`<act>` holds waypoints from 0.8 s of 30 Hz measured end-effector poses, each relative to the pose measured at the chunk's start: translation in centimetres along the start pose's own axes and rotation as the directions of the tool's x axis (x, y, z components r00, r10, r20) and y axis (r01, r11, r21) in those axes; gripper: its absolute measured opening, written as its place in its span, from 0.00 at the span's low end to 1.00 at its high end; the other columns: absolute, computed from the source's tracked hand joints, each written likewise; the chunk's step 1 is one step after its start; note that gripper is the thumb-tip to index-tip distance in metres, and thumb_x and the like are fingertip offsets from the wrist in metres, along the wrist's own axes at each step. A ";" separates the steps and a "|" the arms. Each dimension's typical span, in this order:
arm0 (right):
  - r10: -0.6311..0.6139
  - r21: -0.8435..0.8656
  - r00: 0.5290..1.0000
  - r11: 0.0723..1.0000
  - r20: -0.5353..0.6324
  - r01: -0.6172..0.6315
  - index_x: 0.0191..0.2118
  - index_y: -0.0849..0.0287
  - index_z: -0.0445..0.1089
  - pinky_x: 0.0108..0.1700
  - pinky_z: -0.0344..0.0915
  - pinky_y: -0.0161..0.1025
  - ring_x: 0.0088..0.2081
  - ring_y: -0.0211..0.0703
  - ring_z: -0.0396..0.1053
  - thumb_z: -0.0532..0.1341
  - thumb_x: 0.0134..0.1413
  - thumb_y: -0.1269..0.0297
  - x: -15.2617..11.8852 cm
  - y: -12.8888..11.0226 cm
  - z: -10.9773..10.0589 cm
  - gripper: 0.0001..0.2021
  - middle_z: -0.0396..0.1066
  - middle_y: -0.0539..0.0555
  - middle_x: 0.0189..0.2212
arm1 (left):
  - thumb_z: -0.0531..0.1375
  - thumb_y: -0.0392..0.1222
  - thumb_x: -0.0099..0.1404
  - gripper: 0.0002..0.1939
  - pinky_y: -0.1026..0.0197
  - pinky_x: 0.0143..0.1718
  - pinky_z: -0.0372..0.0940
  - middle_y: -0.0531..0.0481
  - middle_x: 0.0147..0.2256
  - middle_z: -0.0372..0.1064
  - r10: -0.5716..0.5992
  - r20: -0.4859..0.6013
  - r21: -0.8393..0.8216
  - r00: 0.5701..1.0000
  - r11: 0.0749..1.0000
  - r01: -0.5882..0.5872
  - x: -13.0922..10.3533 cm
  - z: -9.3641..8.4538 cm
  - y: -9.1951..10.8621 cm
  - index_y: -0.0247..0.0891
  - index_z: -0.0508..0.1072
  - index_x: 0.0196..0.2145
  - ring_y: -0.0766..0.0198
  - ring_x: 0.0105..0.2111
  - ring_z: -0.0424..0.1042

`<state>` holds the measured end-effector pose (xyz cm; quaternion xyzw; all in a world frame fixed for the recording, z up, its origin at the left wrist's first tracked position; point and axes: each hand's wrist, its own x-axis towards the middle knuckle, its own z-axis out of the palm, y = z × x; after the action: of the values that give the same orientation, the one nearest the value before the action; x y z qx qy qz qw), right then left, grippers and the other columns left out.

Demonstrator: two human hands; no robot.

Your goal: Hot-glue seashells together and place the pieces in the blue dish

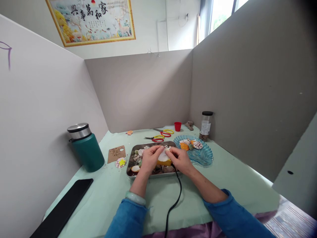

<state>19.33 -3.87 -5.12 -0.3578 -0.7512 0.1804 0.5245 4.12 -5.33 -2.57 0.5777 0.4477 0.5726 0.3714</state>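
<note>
Over the metal tray (153,176), my left hand (151,158) and my right hand (180,159) meet, fingertips pinching a flat white piece (163,156) between them. Its exact kind does not show. Just beneath it sits a yellow device (164,163), and a black cord (178,191) runs from there toward the front table edge. Shells and small stones (136,158) fill the tray, partly covered by my hands. Right of the tray, a blue scalloped plate (206,157) carries orange and speckled white pieces (197,144).
Two pairs of scissors (158,137) lie behind the tray, near a red cup (177,126) and a lidded jar (205,127). At left stand a green bottle (88,152), a brown card (116,154), a speckled disc with a yellow star (121,162) and a black slab (66,205). Partitions enclose the table.
</note>
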 end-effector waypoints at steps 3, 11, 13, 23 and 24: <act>0.006 -0.011 1.000 1.000 -0.017 -0.007 0.19 0.58 0.56 0.25 0.51 0.34 0.22 0.34 0.53 0.55 0.58 0.56 0.0 0.0 0.0 0.19 0.54 0.45 0.17 | 0.63 0.51 0.54 0.16 0.67 0.23 0.59 0.52 0.23 0.71 -0.003 0.006 -0.003 1.000 1.000 0.003 0.1 0.0 -0.2 0.34 0.79 0.30 0.68 0.22 0.65; 0.019 -0.010 1.000 1.000 -0.017 -0.020 0.19 0.58 0.56 0.25 0.51 0.34 0.21 0.35 0.53 0.56 0.57 0.58 0.1 -0.3 0.0 0.18 0.54 0.45 0.16 | 0.61 0.55 0.57 0.19 0.68 0.23 0.58 0.53 0.23 0.68 -0.019 0.053 -0.067 0.998 0.998 0.022 0.3 -0.1 -0.3 0.34 0.75 0.33 0.68 0.22 0.64; 0.016 -0.007 1.000 1.000 -0.024 -0.016 0.19 0.58 0.57 0.25 0.51 0.34 0.21 0.34 0.53 0.56 0.56 0.58 0.1 -0.4 0.0 0.17 0.55 0.45 0.16 | 0.62 0.54 0.56 0.17 0.68 0.22 0.57 0.55 0.22 0.66 -0.017 0.057 -0.076 0.998 0.997 0.021 0.2 -0.1 -0.1 0.35 0.73 0.31 0.69 0.21 0.63; 0.059 0.036 0.989 0.998 -0.135 -0.055 0.22 0.59 0.62 0.26 0.55 0.33 0.21 0.34 0.55 0.58 0.56 0.57 0.0 0.0 0.0 0.16 0.58 0.46 0.17 | 0.63 0.58 0.53 0.21 0.68 0.22 0.59 0.55 0.21 0.65 -0.118 0.090 -0.135 0.989 0.982 0.130 0.3 -0.1 -0.1 0.34 0.70 0.27 0.69 0.21 0.63; 0.061 0.041 0.988 0.998 -0.144 -0.056 0.22 0.59 0.63 0.25 0.54 0.33 0.21 0.34 0.55 0.58 0.56 0.57 0.0 0.0 0.1 0.16 0.58 0.46 0.17 | 0.64 0.57 0.52 0.21 0.68 0.23 0.59 0.54 0.21 0.66 -0.113 0.101 -0.134 0.988 0.983 0.126 0.3 -0.1 -0.1 0.34 0.71 0.28 0.70 0.21 0.64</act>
<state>19.27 -3.82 -5.15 -0.3822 -0.6966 0.1829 0.5789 3.96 -5.04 -2.61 0.5486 0.4226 0.5517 0.4650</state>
